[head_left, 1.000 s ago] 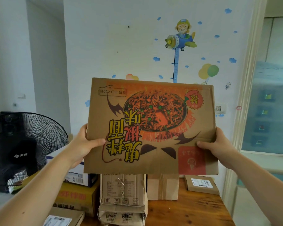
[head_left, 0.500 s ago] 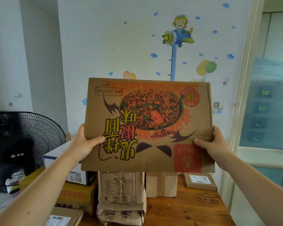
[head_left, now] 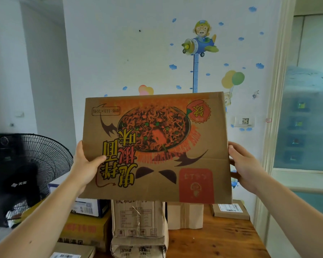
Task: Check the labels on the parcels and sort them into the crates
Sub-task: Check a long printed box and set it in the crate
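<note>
Box (head_left: 157, 149) held upright in mid-air above table (head_left: 213, 243), upside-down print facing camera, left hand (head_left: 86, 164) and right hand (head_left: 246, 164) fingers (head_left: 99, 159) clamped on side edges; likely light, stiff cardboard, best gripped two-handed at edges

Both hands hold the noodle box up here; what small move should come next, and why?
Probably turn the noodle box to bring another face round: the left hand and right hand hold its side edges, and the face toward the camera shows only upside-down printed artwork, no shipping label.
</note>
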Demonstrator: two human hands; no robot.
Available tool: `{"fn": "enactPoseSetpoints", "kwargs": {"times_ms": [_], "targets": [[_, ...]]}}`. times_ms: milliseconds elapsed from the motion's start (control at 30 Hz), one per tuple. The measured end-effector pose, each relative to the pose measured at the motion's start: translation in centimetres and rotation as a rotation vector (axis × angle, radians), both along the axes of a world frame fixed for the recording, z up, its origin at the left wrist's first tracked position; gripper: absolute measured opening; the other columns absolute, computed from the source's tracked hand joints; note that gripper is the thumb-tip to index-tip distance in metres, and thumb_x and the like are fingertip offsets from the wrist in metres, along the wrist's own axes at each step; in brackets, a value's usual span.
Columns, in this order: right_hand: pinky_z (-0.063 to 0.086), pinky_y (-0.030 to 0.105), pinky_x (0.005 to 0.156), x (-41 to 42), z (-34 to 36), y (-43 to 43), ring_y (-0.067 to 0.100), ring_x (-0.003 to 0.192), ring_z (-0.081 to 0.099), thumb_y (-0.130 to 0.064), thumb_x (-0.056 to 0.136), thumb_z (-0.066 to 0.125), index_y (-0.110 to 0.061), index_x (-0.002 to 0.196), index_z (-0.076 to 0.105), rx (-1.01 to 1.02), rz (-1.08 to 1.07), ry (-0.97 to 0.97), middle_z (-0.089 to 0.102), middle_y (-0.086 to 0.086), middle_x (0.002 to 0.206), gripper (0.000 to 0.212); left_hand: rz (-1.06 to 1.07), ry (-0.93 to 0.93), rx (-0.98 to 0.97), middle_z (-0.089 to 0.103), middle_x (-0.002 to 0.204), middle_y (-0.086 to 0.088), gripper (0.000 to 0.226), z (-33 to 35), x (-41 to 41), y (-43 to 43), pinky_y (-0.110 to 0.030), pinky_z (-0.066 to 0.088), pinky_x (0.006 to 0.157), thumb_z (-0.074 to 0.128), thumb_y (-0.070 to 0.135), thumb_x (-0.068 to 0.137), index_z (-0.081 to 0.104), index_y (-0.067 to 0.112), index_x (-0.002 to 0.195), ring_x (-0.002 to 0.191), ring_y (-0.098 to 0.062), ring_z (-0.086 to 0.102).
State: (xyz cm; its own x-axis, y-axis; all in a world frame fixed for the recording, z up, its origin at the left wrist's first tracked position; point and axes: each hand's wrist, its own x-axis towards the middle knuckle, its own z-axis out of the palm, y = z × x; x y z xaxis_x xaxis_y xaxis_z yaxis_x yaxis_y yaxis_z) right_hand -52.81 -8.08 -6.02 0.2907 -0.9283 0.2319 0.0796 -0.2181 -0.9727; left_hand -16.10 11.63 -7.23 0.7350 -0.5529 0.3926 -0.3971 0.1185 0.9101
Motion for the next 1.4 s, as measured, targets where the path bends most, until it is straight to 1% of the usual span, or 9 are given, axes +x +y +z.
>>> {"fn": "enactPoseSetpoints", "kwargs": {"times_ms": [100, 167, 300, 367, 533, 833, 1033, 1267, 1400], "targets": [[0.052, 0.047, 0.090, 0.3, 0.0, -0.4, 0.014, 0.113, 0.058, -0.047, 0.101, 0.044, -0.044, 0.119, 0.061, 0.005, 0.000, 0.049, 0.065, -0.012, 0.117, 0.024, 0.053, -0.014, 0.061, 0.041, 0.146, -0.003, 0.118, -0.2, 0.4, 0.2, -0.058, 0.036, 0.109, 0.083, 0.061, 0.053, 0.019, 0.037, 0.149, 0.132, -0.028, 0.043], [0.046, 0.058, 0.101, 0.1, -0.3, -0.5, 0.020, 0.128, 0.049, -0.066, 0.090, 0.049, -0.049, 0.132, 0.050, 0.050, 0.033, 0.093, 0.055, -0.015, 0.133, 0.045, 0.099, -0.014, 0.096, 0.035, 0.149, -0.007, 0.114, -0.3, 0.4, 0.2, -0.059, 0.035, 0.109, 0.086, 0.050, 0.063, 0.017, 0.032, 0.152, 0.134, -0.032, 0.038], [0.049, 0.044, 0.077, 0.3, 0.0, 0.7, 0.021, 0.107, 0.054, -0.097, 0.051, 0.050, -0.042, 0.144, 0.043, 0.152, 0.185, 0.175, 0.055, -0.005, 0.129, 0.108, 0.133, -0.038, 0.100, 0.030, 0.152, -0.010, 0.106, -1.0, 0.8, 0.0, -0.059, 0.032, 0.110, 0.084, 0.037, 0.073, 0.016, 0.030, 0.154, 0.136, -0.034, 0.033], [0.043, 0.036, 0.063, 0.4, 0.4, 1.6, 0.016, 0.086, 0.055, -0.089, 0.053, 0.045, -0.037, 0.142, 0.047, 0.132, 0.238, 0.194, 0.059, -0.005, 0.109, 0.103, 0.166, -0.041, 0.101, 0.024, 0.155, -0.012, 0.106, -1.2, 1.0, -0.1, -0.059, 0.028, 0.113, 0.082, 0.035, 0.076, 0.012, 0.029, 0.156, 0.141, -0.034, 0.025], [0.053, 0.054, 0.086, 0.5, 0.4, 1.7, 0.027, 0.111, 0.061, -0.088, 0.065, 0.055, -0.033, 0.135, 0.052, 0.081, 0.251, 0.206, 0.061, 0.005, 0.124, 0.088, 0.219, -0.023, 0.143, 0.017, 0.158, -0.015, 0.109, -0.9, 1.2, -0.1, -0.061, 0.024, 0.114, 0.078, 0.043, 0.079, 0.003, 0.030, 0.157, 0.144, -0.040, 0.018], [0.054, 0.053, 0.085, 0.8, 0.2, 2.8, 0.032, 0.107, 0.063, -0.046, 0.089, 0.056, -0.021, 0.122, 0.061, 0.012, 0.322, 0.146, 0.067, 0.011, 0.112, 0.042, 0.197, 0.015, 0.135, 0.023, 0.153, -0.016, 0.101, -1.5, 2.9, 0.1, -0.061, 0.031, 0.111, 0.077, 0.046, 0.079, 0.011, 0.033, 0.155, 0.138, -0.043, 0.027], [0.046, 0.041, 0.072, 1.0, -0.1, 3.0, 0.030, 0.087, 0.056, -0.039, 0.076, 0.076, -0.021, 0.127, 0.049, 0.016, 0.309, 0.073, 0.062, 0.013, 0.098, 0.060, 0.163, 0.029, 0.106, 0.021, 0.155, -0.017, 0.097, -1.6, 2.6, 0.0, -0.056, 0.031, 0.112, 0.076, 0.036, 0.083, 0.011, 0.029, 0.156, 0.138, -0.041, 0.029], [0.046, 0.035, 0.072, 1.3, 0.1, 3.2, 0.020, 0.079, 0.063, -0.023, 0.094, 0.057, -0.018, 0.115, 0.054, 0.004, 0.308, -0.060, 0.070, 0.000, 0.087, 0.022, 0.123, 0.050, 0.113, 0.029, 0.151, -0.018, 0.103, -1.6, 2.7, 0.2, -0.057, 0.037, 0.108, 0.080, 0.047, 0.075, 0.015, 0.031, 0.153, 0.133, -0.040, 0.038], [0.045, 0.031, 0.068, 1.4, 0.3, 4.0, 0.013, 0.070, 0.066, -0.032, 0.075, 0.065, -0.015, 0.116, 0.053, -0.007, 0.314, -0.105, 0.071, -0.001, 0.083, 0.046, 0.097, 0.070, 0.136, 0.036, 0.145, -0.019, 0.113, -1.3, 2.9, 0.3, -0.060, 0.041, 0.103, 0.078, 0.062, 0.059, 0.016, 0.038, 0.150, 0.129, -0.040, 0.042]]}}
